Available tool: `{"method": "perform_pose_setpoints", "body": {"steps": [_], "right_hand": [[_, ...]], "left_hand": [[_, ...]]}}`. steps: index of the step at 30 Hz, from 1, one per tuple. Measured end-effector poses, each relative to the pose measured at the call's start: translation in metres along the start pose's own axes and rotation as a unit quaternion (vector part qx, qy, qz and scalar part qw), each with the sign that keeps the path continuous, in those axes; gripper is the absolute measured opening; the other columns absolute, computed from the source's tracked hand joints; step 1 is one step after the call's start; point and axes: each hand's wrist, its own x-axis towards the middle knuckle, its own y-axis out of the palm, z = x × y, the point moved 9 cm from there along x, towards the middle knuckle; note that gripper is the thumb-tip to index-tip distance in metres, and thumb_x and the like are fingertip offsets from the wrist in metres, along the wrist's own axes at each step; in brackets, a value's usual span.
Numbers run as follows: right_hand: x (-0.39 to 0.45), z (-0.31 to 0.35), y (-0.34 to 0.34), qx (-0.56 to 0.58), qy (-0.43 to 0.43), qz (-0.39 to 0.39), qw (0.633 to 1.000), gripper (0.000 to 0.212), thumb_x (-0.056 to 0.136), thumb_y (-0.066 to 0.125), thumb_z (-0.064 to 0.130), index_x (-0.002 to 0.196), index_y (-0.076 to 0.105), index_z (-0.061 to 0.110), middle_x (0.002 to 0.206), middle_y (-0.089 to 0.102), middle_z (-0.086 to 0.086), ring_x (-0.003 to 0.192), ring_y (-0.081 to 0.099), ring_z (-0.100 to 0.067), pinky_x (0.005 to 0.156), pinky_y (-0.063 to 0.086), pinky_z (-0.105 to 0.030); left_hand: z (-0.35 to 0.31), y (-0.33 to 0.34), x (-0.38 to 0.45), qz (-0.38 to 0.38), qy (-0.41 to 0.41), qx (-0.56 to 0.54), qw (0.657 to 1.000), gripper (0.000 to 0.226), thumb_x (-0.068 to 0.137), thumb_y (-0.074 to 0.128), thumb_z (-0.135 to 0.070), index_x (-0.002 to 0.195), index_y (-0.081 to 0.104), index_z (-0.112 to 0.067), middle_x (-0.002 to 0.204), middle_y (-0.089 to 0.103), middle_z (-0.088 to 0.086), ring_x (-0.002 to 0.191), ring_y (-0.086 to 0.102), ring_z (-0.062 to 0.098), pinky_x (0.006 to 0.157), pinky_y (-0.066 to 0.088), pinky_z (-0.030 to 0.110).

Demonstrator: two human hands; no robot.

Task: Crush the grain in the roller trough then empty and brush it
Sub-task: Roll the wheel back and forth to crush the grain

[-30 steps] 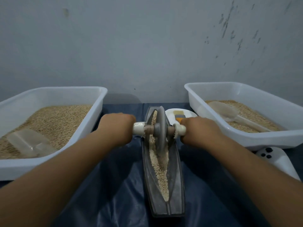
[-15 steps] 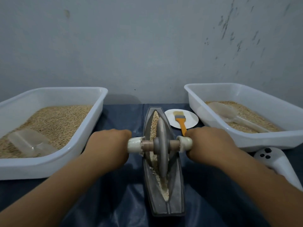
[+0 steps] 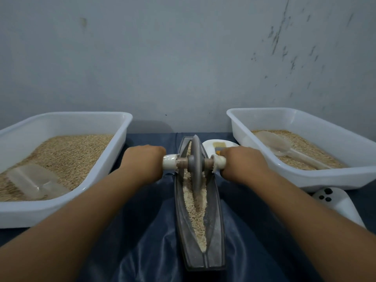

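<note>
On my feed: both arms reach fwd over a dark blue cloth (image 3: 150, 251). L hand (image 3: 145, 162) is curled round the white end cap on the left side of the roller axle (image 3: 204, 162); R hand (image 3: 243, 164) is wrapped round the cap on the right side. Between them the grey roller wheel (image 3: 195, 165) stands upright on edge inside the long grey trough (image 3: 215, 231), toward its far half. Trough runs straight away from me, centred on the cloth. Pale grain (image 3: 196, 212) lies along the groove, most of it showing on the near side of the wheel, a bit more past it at the far tip.

Left of the trough: white tub (image 3: 67, 123) w/ grain and a clear scoop (image 3: 34, 182) lying on it. Right: second white tub (image 3: 305, 117) w/ grain and a clear spoon (image 3: 284, 148) resting on it. Just behind R hand, a small white plate (image 3: 209, 143) w/ a brush (image 3: 218, 146), mostly hidden by the hand. A white controller (image 3: 335, 202) lies near the right tub's front edge. Grey wall (image 3: 183, 58) behind.
</note>
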Motion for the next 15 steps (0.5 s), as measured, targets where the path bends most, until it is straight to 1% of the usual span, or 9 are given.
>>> {"method": "perform_pose_setpoints", "body": {"steps": [1, 3, 4, 6, 7, 8, 10, 12, 15], "right_hand": [[-0.009, 0.0, 0.001, 0.003, -0.003, 0.007, 1.0, 0.023, 0.072, 0.059, 0.04, 0.094, 0.057, 0.035, 0.072, 0.053, 0.011, 0.066, 0.052, -0.015, 0.053, 0.032, -0.025], [-0.031, 0.003, -0.001, 0.015, -0.012, 0.033, 0.999, 0.014, 0.071, 0.06, 0.037, 0.078, 0.05, 0.032, 0.069, 0.05, 0.01, 0.062, 0.048, -0.01, 0.05, 0.03, -0.024], [-0.042, 0.004, -0.003, 0.022, -0.017, 0.052, 0.998, 0.017, 0.071, 0.061, 0.038, 0.073, 0.046, 0.031, 0.07, 0.052, 0.01, 0.063, 0.048, -0.009, 0.05, 0.031, -0.024], [-0.065, 0.006, -0.009, 0.035, -0.027, 0.085, 0.995, 0.018, 0.071, 0.062, 0.039, 0.072, 0.047, 0.031, 0.072, 0.056, 0.01, 0.066, 0.052, -0.008, 0.051, 0.036, -0.025], [-0.076, 0.007, -0.014, 0.04, -0.031, 0.1, 0.994, 0.016, 0.071, 0.063, 0.039, 0.074, 0.049, 0.031, 0.073, 0.057, 0.01, 0.067, 0.054, -0.008, 0.052, 0.039, -0.026], [-0.086, 0.007, -0.019, 0.04, -0.035, 0.109, 0.993, 0.015, 0.07, 0.062, 0.04, 0.076, 0.05, 0.031, 0.073, 0.058, 0.009, 0.067, 0.055, -0.008, 0.053, 0.041, -0.027], [-0.099, 0.008, -0.027, 0.029, -0.043, 0.116, 0.992, 0.015, 0.068, 0.06, 0.041, 0.077, 0.052, 0.033, 0.072, 0.059, 0.009, 0.066, 0.056, -0.007, 0.052, 0.043, -0.027], [-0.101, 0.011, -0.032, 0.013, -0.044, 0.109, 0.993, 0.015, 0.068, 0.06, 0.041, 0.077, 0.052, 0.033, 0.071, 0.058, 0.009, 0.064, 0.056, -0.006, 0.051, 0.042, -0.026], [-0.083, 0.015, -0.027, 0.007, -0.032, 0.089, 0.995, 0.014, 0.07, 0.06, 0.038, 0.072, 0.048, 0.031, 0.07, 0.056, 0.009, 0.063, 0.052, -0.007, 0.049, 0.036, -0.026]], "left_hand": [[-0.003, -0.004, -0.009, 0.0, 0.003, 0.003, 1.0, 0.023, 0.077, 0.067, -0.037, 0.08, 0.045, -0.032, 0.069, 0.052, -0.008, 0.067, 0.054, 0.014, 0.062, 0.045, 0.03], [-0.009, -0.013, -0.03, 0.0, 0.007, 0.018, 1.0, 0.021, 0.078, 0.063, -0.029, 0.079, 0.042, -0.032, 0.068, 0.05, -0.008, 0.063, 0.051, 0.012, 0.06, 0.042, 0.029], [-0.012, -0.018, -0.041, -0.002, 0.008, 0.031, 0.999, 0.023, 0.078, 0.062, -0.027, 0.076, 0.039, -0.033, 0.066, 0.048, -0.008, 0.059, 0.047, 0.009, 0.058, 0.039, 0.028], [-0.017, -0.028, -0.061, 0.0, 0.016, 0.048, 0.999, 0.03, 0.078, 0.06, -0.029, 0.069, 0.032, -0.033, 0.064, 0.045, -0.009, 0.055, 0.04, 0.004, 0.054, 0.033, 0.026], [-0.018, -0.03, -0.069, 0.011, 0.024, 0.048, 0.998, 0.031, 0.077, 0.06, -0.03, 0.068, 0.031, -0.033, 0.064, 0.045, -0.01, 0.055, 0.04, 0.002, 0.052, 0.031, 0.025], [-0.018, -0.031, -0.076, 0.026, 0.032, 0.042, 0.998, 0.03, 0.076, 0.061, -0.031, 0.068, 0.032, -0.034, 0.065, 0.047, -0.011, 0.056, 0.041, 0.001, 0.051, 0.031, 0.024], [-0.016, -0.028, -0.085, 0.061, 0.039, 0.023, 0.997, 0.024, 0.073, 0.062, -0.032, 0.072, 0.039, -0.037, 0.069, 0.052, -0.011, 0.062, 0.049, 0.001, 0.054, 0.037, 0.022], [-0.013, -0.022, -0.087, 0.077, 0.033, 0.01, 0.996, 0.021, 0.072, 0.062, -0.033, 0.076, 0.042, -0.038, 0.071, 0.055, -0.012, 0.065, 0.052, 0.002, 0.058, 0.043, 0.023], [-0.009, -0.014, -0.074, 0.059, 0.014, 0.005, 0.998, 0.022, 0.071, 0.062, -0.034, 0.075, 0.041, -0.036, 0.069, 0.053, -0.011, 0.063, 0.052, 0.004, 0.057, 0.042, 0.026]]}}
